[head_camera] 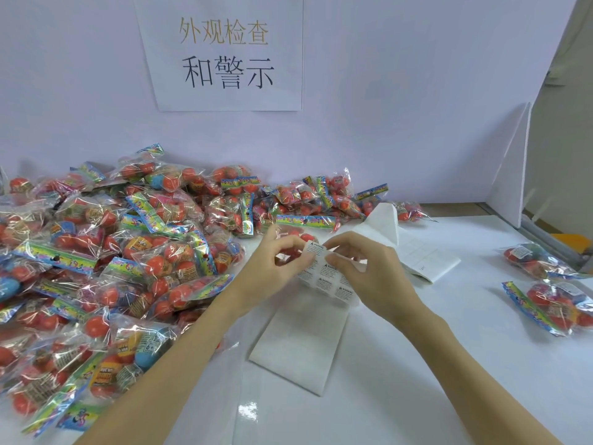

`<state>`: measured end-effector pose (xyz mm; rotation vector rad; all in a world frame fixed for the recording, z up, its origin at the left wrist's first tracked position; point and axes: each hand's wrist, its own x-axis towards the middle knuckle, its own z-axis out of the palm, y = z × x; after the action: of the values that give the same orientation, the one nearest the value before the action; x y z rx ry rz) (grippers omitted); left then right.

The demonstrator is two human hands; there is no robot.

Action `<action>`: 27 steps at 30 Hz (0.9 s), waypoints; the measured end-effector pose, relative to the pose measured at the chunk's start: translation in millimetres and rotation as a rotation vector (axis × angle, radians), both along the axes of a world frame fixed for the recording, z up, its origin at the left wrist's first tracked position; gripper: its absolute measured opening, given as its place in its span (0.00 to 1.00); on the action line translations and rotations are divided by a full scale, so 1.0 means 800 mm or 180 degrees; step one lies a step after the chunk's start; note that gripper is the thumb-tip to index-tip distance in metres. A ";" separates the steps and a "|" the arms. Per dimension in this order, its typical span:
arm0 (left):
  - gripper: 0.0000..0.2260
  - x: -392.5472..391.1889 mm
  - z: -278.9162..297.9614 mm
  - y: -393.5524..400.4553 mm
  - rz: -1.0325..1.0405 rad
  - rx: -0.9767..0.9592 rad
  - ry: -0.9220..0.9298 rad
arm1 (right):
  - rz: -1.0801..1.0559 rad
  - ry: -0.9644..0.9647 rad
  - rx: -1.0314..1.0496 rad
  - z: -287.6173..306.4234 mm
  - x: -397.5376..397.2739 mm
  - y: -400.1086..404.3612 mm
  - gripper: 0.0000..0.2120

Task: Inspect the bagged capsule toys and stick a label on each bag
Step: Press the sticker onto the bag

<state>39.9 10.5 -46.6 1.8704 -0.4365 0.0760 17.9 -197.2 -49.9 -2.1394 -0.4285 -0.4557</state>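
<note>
A long white label strip (330,285) with small printed warning labels runs across the middle of the table. My left hand (272,268) pinches one label (314,248) at the strip's upper left edge. My right hand (372,271) holds the strip beside it, thumb and fingers closed on the backing. Under and behind my hands lies a bag of capsule toys (303,221) with a colourful header. A large heap of bagged red and blue capsule toys (106,252) covers the left side of the table.
Two bags (539,260) (558,308) lie apart at the right edge. Empty backing paper (300,345) trails toward me, and more of it folds up behind my right hand (417,248). A paper sign (224,53) hangs on the white wall. A white partition (513,175) stands at the right.
</note>
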 end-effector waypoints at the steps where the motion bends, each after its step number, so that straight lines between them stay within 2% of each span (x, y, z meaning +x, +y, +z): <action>1: 0.06 -0.001 0.000 0.000 0.0013 0.0083 -0.0072 | -0.0028 -0.0063 -0.0045 0.000 -0.001 0.000 0.08; 7: 0.11 -0.004 0.004 -0.001 0.0192 0.0243 -0.0099 | -0.0107 -0.0825 -0.0375 0.001 -0.005 0.007 0.07; 12: 0.05 -0.005 0.008 0.001 -0.0094 0.0242 0.0160 | -0.0303 -0.1283 -0.0517 0.000 -0.007 0.012 0.08; 18: 0.04 -0.004 0.004 0.000 -0.0061 0.0358 0.0106 | -0.0301 -0.1556 -0.0511 0.000 -0.010 0.016 0.07; 23: 0.07 -0.003 0.003 -0.001 -0.0218 0.0149 0.0228 | -0.0175 -0.1540 -0.0430 0.001 -0.010 0.016 0.06; 27: 0.07 -0.003 0.006 0.001 -0.0212 0.0053 0.0263 | 0.0030 -0.0970 0.0388 0.003 -0.012 0.021 0.07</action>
<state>37.4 11.4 -42.0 1.8665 -0.4430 -0.0496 8.1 -180.2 -47.6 -1.9546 -0.5656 -0.7873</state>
